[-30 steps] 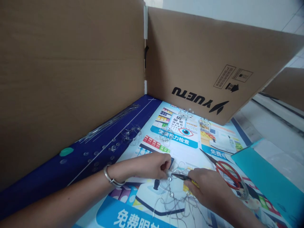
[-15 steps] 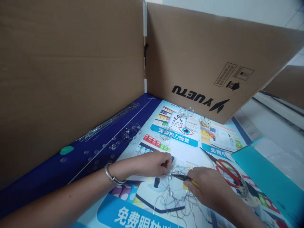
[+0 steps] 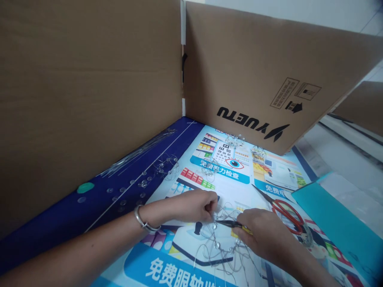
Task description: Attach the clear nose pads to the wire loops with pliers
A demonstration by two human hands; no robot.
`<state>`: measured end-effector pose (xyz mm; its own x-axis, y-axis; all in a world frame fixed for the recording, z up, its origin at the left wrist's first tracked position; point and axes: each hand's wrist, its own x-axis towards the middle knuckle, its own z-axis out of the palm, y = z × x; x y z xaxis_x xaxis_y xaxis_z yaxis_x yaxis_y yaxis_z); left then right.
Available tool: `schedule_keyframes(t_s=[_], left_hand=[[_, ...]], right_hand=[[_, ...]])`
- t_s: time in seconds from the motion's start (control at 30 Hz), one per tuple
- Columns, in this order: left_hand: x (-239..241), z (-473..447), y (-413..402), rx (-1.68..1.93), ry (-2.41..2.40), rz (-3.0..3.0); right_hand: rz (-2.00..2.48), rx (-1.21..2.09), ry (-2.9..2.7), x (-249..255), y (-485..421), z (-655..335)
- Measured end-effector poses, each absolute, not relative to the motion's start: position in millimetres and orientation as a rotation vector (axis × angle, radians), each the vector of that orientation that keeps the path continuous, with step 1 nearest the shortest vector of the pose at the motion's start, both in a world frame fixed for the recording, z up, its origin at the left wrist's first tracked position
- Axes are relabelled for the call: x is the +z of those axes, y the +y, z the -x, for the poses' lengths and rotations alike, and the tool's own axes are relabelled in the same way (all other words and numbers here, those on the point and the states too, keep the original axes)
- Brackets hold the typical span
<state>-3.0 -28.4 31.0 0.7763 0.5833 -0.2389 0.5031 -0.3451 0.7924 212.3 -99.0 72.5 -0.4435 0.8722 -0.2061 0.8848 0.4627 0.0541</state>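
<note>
My right hand (image 3: 259, 231) is closed round a pair of pliers (image 3: 227, 223) with dark jaws and a yellow handle. The jaw tips reach the wire close to my left fingertips. My left hand (image 3: 199, 205), with a silver bangle at its wrist, is pinched on the edge of a wire piece strung with clear beads (image 3: 217, 245). Thin wire ends stick out from this piece in many directions over the printed sheet. The exact spot between my left fingers is hidden.
Red-handled scissors (image 3: 287, 215) lie right of my right hand, beside a teal folder (image 3: 338, 223). Loose clear beads (image 3: 144, 183), straight wires (image 3: 134, 155) and a green piece (image 3: 85, 187) lie on the left. Beaded wire pieces (image 3: 167, 165) sit farther back. Cardboard walls (image 3: 254, 67) stand behind.
Hardly anything differs. Both hands keep their hold on the pliers and the beaded wire, and the view has shifted very slightly.
</note>
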Motion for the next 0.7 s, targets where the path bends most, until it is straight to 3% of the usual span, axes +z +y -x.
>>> schedule_keyframes(t_s=[0.7], left_hand=[[24.3,2.4,-28.7,0.184,0.697,-1.981]], right_hand=[[-1.537,0.054,2.588,63.4,-100.7,-209.0]])
